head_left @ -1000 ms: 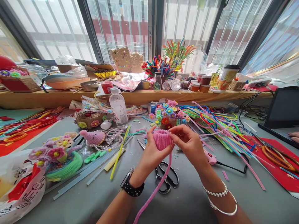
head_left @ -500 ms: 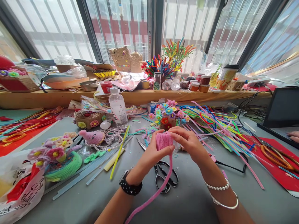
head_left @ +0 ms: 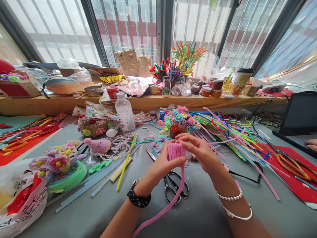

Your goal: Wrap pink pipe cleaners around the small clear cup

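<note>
A small pink coil of fuzzy pipe cleaner is held up over the middle of the table. My left hand wraps round it, with the thumb along its lower front. The fingertips of my right hand pinch at its top right edge; part of that contact is hidden. From the coil's lower right, a loose pink tail hangs and curves toward me. Under my hands lies a pair of black-handled scissors, partly covered by the tail.
Pipe cleaners in many colours heap at the right. A clear bottle stands behind a pink plush cone and pearl beads. Glue sticks lie at the left. Another person's hand rests by a laptop.
The pink coil and both hands have shifted very slightly to the right and down. My right fingertips have moved a little along the coil's top edge.
</note>
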A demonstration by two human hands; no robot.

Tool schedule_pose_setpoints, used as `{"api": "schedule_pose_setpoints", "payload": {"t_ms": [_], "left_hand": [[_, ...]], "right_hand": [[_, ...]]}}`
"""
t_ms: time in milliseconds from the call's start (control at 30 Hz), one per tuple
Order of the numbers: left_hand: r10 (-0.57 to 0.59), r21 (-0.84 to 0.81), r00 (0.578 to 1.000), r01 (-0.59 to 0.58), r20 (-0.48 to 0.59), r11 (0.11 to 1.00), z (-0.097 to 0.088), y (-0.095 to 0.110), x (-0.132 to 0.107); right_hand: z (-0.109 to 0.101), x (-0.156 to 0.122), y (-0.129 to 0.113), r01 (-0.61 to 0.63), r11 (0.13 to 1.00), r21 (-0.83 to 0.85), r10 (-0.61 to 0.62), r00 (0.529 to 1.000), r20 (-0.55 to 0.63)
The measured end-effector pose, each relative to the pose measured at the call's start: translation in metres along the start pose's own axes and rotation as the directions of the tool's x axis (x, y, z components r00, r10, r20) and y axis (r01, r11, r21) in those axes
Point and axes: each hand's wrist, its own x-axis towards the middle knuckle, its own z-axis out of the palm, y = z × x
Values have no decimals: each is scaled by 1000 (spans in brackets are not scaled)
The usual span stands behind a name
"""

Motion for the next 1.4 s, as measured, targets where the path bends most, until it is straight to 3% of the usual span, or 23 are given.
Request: {"api": "schedule_pose_setpoints", "payload": {"t_ms": [767,1167,1400], "left_hand": [[5,103,996,4,-92,995,-1,-1,3],[-38,-9,994,37,-104,999,3,-1,2],[17,16,992,-15,-123,1000,1,-1,1]], "right_hand": [[1,0,2,16,1000,13,-16,1000,-1],[1,1,1,16,1000,11,-16,1000,13],[2,0,2,15,1000,16,-16,999,29]]}}
